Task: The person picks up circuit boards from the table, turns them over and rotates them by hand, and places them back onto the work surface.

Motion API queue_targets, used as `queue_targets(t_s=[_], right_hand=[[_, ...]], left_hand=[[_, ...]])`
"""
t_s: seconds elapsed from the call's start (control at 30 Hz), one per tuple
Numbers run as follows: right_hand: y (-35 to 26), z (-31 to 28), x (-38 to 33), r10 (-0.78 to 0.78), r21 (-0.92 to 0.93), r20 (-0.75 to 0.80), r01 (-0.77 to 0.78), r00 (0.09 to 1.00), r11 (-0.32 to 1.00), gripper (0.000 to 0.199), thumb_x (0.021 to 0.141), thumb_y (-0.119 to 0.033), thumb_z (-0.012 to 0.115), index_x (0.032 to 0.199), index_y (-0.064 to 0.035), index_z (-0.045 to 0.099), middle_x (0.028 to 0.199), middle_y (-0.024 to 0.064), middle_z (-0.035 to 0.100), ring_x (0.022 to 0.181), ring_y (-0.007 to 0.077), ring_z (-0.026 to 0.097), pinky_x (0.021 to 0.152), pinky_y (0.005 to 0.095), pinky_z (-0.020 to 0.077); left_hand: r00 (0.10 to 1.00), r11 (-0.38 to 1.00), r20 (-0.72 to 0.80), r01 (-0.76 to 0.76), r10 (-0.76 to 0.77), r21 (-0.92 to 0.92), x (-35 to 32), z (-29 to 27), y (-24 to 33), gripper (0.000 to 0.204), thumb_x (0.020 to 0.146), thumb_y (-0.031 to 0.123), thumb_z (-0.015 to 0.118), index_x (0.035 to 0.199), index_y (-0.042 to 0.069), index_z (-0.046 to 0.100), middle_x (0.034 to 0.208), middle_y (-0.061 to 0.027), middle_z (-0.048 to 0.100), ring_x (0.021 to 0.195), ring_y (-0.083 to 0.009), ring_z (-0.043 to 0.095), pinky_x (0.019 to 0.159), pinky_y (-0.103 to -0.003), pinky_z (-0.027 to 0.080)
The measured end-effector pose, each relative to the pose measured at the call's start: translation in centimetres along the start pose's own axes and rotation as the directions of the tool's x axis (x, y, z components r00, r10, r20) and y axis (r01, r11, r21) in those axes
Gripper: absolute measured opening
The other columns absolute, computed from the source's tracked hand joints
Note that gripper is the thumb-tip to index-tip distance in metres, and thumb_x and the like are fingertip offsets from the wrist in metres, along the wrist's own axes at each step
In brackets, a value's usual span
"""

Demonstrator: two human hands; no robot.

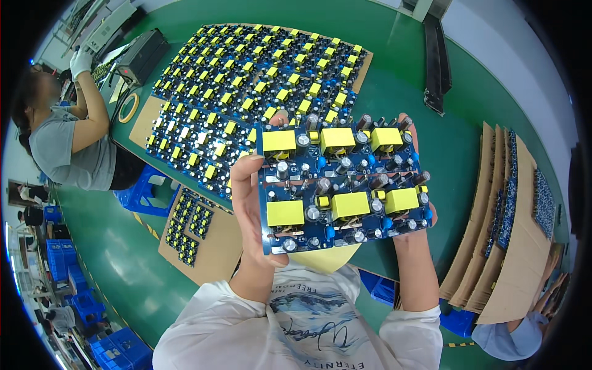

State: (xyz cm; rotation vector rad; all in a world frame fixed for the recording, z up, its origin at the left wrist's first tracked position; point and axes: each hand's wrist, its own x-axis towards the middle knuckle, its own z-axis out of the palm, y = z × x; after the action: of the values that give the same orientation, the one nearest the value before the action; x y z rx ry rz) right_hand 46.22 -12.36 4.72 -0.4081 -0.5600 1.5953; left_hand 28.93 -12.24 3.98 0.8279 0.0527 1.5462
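Observation:
In front of my chest I hold a dark blue circuit board panel point(338, 179), its component side facing up. Two rows of yellow transformers stand on it, among silver-topped capacitors and small blue disc parts. My left hand point(246, 194) wraps around the panel's left edge, with the thumb along that side. At the right edge is my right hand point(433, 214), mostly hidden behind the panel, with fingers showing at the far corner. Beyond the panel, many similar boards point(246, 74) lie in rows on cardboard on the green table point(394, 80).
More boards point(191, 225) rest on a lower cardboard sheet at left. Upright cardboard sheets point(512, 234) with boards between them stand at right. Tape point(129, 108) and a black box point(142, 57) lie far left, near a gloved co-worker point(74, 142). A blue stool point(148, 191) stands below.

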Motion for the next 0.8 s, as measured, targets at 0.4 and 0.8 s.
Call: queue_targets(t_s=[0.4, 0.8], right_hand=[[0.2, -0.9, -0.2, -0.031, -0.022, 0.042, 0.032, 0.999, 0.999, 0.130, 0.042, -0.036, 0.085, 0.139, -0.0064, 0.004, 0.135, 0.0147, 0.032, 0.123, 0.0301, 0.036, 0.101, 0.0467, 0.0305], [0.3, -1.2, -0.9, -0.086, -0.062, 0.083, 0.091, 0.993, 0.994, 0.130, 0.043, -0.034, 0.085, 0.140, -0.0077, 0.002, 0.135, 0.0107, 0.034, 0.124, 0.0281, 0.035, 0.103, 0.0440, 0.0277]], left_hand=[[1.000, 0.998, 0.014, -0.006, 0.005, 0.059, -0.1, 0.3, 0.0, 0.093, 0.053, 0.025, 0.081, 0.128, 0.022, 0.027, 0.137, -0.0216, 0.012, 0.121, -0.0346, 0.034, 0.096, -0.045, 0.037], [0.995, 0.996, 0.098, -0.025, 0.017, 0.084, -0.1, 0.7, 0.3, 0.091, 0.050, 0.023, 0.083, 0.125, 0.021, 0.031, 0.139, -0.0250, 0.006, 0.122, -0.0365, 0.033, 0.096, -0.045, 0.038]])
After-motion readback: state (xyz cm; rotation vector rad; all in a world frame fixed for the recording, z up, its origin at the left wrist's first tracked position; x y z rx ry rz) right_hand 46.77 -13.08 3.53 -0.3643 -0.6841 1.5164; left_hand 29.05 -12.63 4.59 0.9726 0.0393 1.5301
